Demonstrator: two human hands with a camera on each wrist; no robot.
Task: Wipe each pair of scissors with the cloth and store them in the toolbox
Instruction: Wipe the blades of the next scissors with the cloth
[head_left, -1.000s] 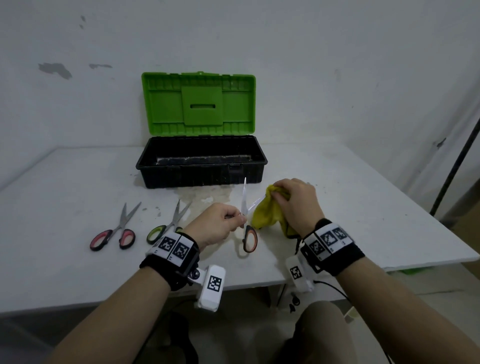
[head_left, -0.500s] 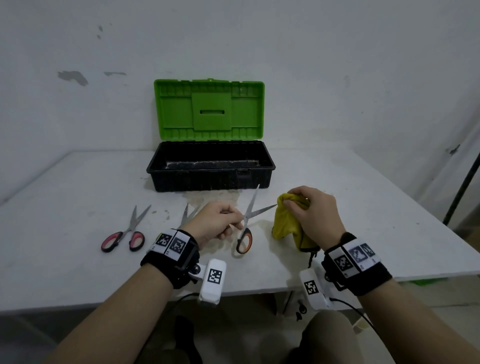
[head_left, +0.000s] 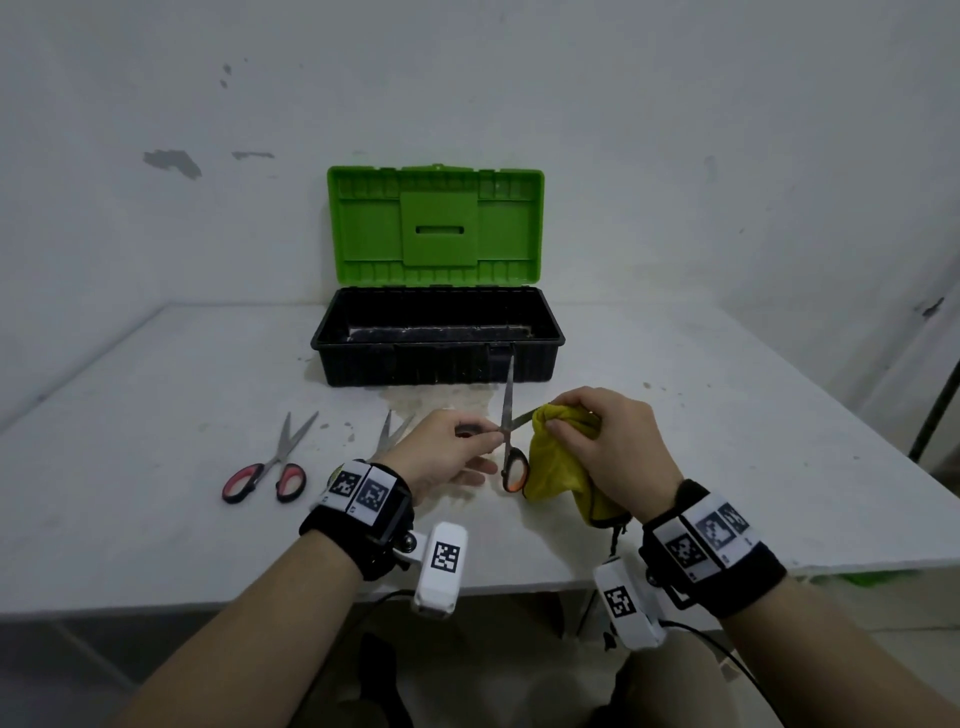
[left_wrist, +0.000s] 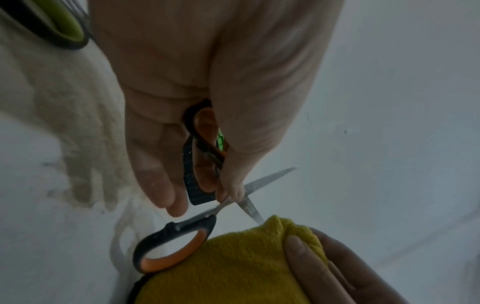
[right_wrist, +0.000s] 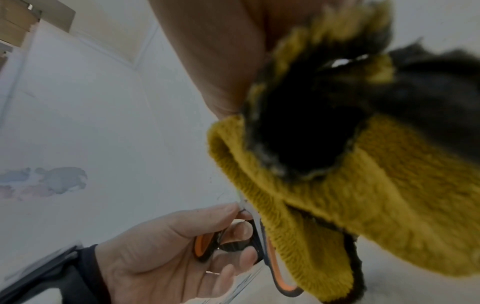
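Observation:
My left hand (head_left: 457, 447) grips one handle of the orange-handled scissors (head_left: 511, 436), blades spread apart above the table. One blade points up toward the toolbox. The other blade runs into the yellow cloth (head_left: 558, 467), which my right hand (head_left: 597, 441) pinches around it. In the left wrist view the orange-handled scissors (left_wrist: 182, 246) cross under my thumb, one blade tip entering the yellow cloth (left_wrist: 233, 267). The right wrist view shows the yellow cloth (right_wrist: 363, 195) close up and my left hand (right_wrist: 182, 246) on the orange handle. The black toolbox (head_left: 436, 358) stands with its green lid (head_left: 436, 228) raised.
Red-handled scissors (head_left: 270, 467) lie on the white table (head_left: 130, 441) at the left. Green-handled scissors (head_left: 392, 428) lie behind my left hand, partly hidden. A pale stain spreads in front of the toolbox. The table's right edge lies beyond my right hand.
The cloth has slid back onto the right blade of the scissors. The scissors' other blade has swung more upright, and both hands sit slightly further right.

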